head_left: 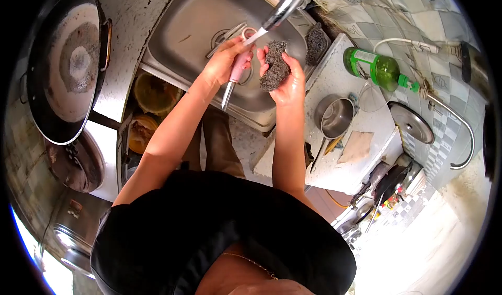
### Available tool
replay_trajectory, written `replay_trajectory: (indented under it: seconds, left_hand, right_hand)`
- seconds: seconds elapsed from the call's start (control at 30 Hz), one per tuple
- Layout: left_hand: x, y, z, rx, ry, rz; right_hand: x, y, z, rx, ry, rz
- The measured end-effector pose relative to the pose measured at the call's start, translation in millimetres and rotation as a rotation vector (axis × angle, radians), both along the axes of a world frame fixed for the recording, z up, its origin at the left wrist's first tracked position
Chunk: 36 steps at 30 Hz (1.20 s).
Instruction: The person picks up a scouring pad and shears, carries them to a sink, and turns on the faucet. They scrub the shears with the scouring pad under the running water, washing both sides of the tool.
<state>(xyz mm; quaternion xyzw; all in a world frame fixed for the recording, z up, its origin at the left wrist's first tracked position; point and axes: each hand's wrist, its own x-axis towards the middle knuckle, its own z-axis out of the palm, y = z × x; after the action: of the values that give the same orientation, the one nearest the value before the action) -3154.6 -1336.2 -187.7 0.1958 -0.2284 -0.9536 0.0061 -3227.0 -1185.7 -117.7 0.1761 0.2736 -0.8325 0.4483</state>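
Stainless sink (198, 28) set into a pale stone worktop (361, 164), tiled wall beyond; faucet (285, 4) enters from 12 o'clock with its spout over the basin. Left hand (222, 59) is closed around a pink-handled knife (235, 75), fingers wrapped on the handle, blade pointing down toward 6 o'clock, outside the sink's front rim. Right hand (290, 83) is cupped, palm up, fingers curled about a dark scouring pad (275, 65), which sits just at 3 o'clock of the knife handle, directly under the spout. Both forearms are extended forward and converge over the basin front, wrists slightly bent inward. A second pad (316, 43) rests on the sink's rim at 2 o'clock. Risks, as judgement: wet handle plus soap could let the knife slip through the left grip, dropping point-first toward the legs below; drawing the pad along the blade edge-on could cut the right fingers, since the pad is thin at its margin. Whether water is running cannot be told. Small pot (334, 117), green bottle (376, 67) and lid (412, 123) stand on the worktop at 3 o'clock, well apart from the hands; large wok (65, 65) at 9 o'clock.
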Motion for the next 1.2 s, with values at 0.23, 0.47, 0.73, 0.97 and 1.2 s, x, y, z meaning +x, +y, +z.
replay_trajectory:
  seconds: [0.23, 0.47, 0.73, 0.97, 1.2]
  left_hand:
    - [-2, 13, 36, -0.168, -0.167, -0.004]
    - [6, 16, 40, -0.259, -0.196, -0.063]
    - [15, 0, 48, -0.248, -0.233, 0.074]
    - [19, 0, 46, -0.26, -0.214, 0.07]
    - [15, 0, 51, -0.28, -0.225, 0.072]
  right_hand:
    - [12, -11, -3, 0.551, 0.597, -0.154]
    - [20, -7, 5, 0.394, 0.749, -0.101]
    - [22, -9, 27, 0.508, 0.992, -0.282]
    - [18, -9, 35, 0.426, 1.049, -0.256]
    - [17, -12, 44, 0.417, 0.989, -0.199]
